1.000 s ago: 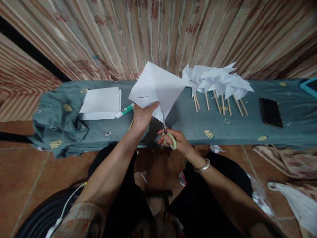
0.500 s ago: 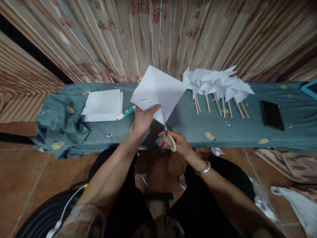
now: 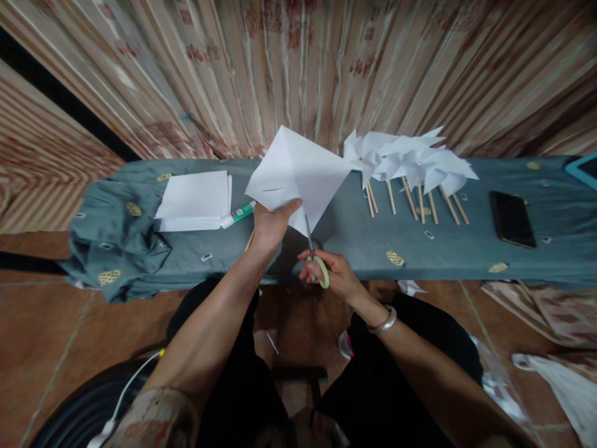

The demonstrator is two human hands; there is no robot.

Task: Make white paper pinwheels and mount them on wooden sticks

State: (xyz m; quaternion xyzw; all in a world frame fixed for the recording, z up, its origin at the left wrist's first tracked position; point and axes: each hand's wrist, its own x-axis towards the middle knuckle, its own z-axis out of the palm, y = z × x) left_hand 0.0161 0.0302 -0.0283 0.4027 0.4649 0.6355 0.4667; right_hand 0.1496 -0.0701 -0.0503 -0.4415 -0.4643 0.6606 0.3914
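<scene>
In my left hand point(image 3: 272, 225) is a white square sheet of paper point(image 3: 321, 168), gripped at its lower left edge with the thumb on top. The sheet is turned corner-down, has a crease through it, and shows a slit on its left side. My right hand point(image 3: 333, 270) has its fingers in the handles of pale green scissors point(image 3: 321, 271). Their blades lie at the paper's bottom corner, pointing up toward its middle. Just left of my left hand lies a green and white glue stick point(image 3: 240, 214), partly covered by that hand.
A stack of white paper point(image 3: 192, 198) lies on the left of the cloth-covered table point(image 3: 364, 249). Several paper pinwheels point(image 3: 410, 158) on wooden sticks lie right of centre. Farther right are a black phone point(image 3: 513, 219) and a blue-edged device point(image 3: 583, 171). A curtain point(image 3: 298, 74) hangs behind.
The scissors have shifted very slightly to the left at the paper's lower corner. My left hand and the sheet stay nearly where they were; the whole view dips a little.
</scene>
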